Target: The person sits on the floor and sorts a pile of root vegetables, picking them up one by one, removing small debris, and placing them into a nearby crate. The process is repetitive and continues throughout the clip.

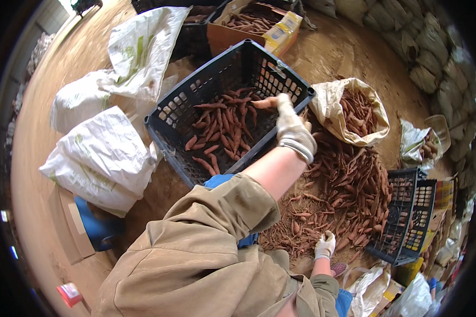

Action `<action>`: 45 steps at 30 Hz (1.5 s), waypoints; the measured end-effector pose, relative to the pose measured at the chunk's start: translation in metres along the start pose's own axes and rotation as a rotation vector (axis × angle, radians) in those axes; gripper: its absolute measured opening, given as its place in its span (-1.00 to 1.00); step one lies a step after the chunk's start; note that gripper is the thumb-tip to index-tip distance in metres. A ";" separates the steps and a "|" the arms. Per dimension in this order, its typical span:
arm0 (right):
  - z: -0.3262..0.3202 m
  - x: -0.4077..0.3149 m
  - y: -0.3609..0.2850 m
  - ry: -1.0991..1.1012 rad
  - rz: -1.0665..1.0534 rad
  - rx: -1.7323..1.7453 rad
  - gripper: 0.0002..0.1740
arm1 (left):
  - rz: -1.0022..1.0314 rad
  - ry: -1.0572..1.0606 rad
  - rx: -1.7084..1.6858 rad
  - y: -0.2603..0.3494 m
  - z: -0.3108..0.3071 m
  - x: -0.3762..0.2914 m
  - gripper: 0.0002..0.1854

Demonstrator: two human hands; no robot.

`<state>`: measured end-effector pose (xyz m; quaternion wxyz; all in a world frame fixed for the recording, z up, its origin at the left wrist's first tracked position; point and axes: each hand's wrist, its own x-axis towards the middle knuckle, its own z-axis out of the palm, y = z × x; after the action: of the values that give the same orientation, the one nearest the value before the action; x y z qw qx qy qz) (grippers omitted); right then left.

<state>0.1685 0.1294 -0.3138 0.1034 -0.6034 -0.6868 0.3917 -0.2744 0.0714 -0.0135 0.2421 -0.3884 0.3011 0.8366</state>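
My left hand (291, 123), in a white knit glove, grips a sweet potato (264, 103) at the near right wall of a black plastic crate (218, 57). Inside that crate lies a loose layer of slender reddish sweet potatoes (226, 123). Lower right, my gloved right hand (325, 245) hovers over or touches the edge of a large heap of sweet potatoes (353, 186). Its fingers are curled, and whether they hold anything is hidden. Small roots and rootlets (281, 237) are strewn over the ground beside it.
An open woven sack (321, 95) of thin roots adjoins the heap. White sacks (99, 158) lie left of the crate, and a cardboard box (218, 39) of sweet potatoes stands behind it. Black crates (400, 214) flank the heap's right side. Stacked full sacks (424, 59) line the far right.
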 end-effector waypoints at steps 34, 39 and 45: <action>-0.197 -0.186 -0.197 -0.152 -0.337 0.822 -0.74 | 0.540 -1.347 2.165 -0.081 -0.222 -0.240 -0.36; -0.198 -0.186 -0.198 -0.206 -0.374 0.915 -0.72 | 0.500 -1.329 1.978 -0.098 -0.226 -0.236 -0.60; -0.204 -0.159 -0.217 -0.217 -0.243 1.006 -0.65 | 1.229 -1.900 1.628 -0.128 -0.180 -0.214 -0.81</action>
<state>0.1718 0.0764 0.0198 0.3531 -0.3510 -0.4858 0.7184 0.0226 0.0003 0.0235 0.1050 0.7629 0.5399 0.3399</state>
